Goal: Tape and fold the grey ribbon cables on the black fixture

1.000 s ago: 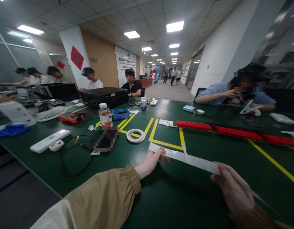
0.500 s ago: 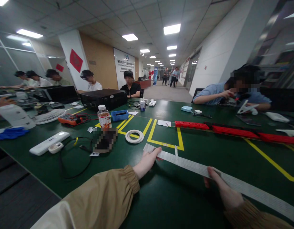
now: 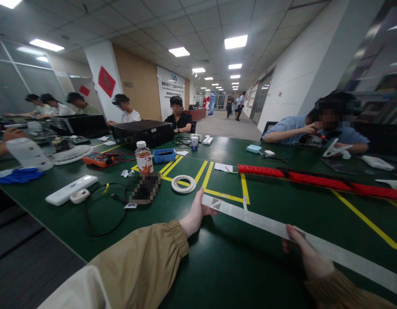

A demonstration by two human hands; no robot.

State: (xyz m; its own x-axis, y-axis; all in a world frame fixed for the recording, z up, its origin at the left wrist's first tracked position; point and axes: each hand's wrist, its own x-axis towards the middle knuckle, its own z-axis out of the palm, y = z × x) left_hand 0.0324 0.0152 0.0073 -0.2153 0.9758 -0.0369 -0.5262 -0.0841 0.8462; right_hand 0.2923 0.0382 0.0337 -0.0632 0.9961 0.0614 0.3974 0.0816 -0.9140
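Note:
A long, narrow strip of white paper with rows of faint print (image 3: 265, 224) runs from the middle of the view toward the lower right, above the green table. My left hand (image 3: 198, 213) is closed on its left end, thumb pointing up along the edge. Farther along, my right hand (image 3: 309, 252) pinches the strip between thumb and fingers. A small whitish tab (image 3: 245, 203) sticks up from the strip's upper edge between my hands. Beyond my left hand, a roll of white tape (image 3: 175, 186) lies flat. The strip's right end is out of view.
A drink bottle (image 3: 144, 159), a blue tray (image 3: 157, 159), a pixelated dark object (image 3: 146, 188) and a black cable (image 3: 104, 235) lie to the left. Red panels (image 3: 317, 181) stretch across the right. A co-worker in a blue sleeve (image 3: 278, 134) sits opposite; others sit at left.
My left hand has slid to the very end of the strip and turned, its thumb now upright; before, the end stuck out past it. My right hand keeps its hold.

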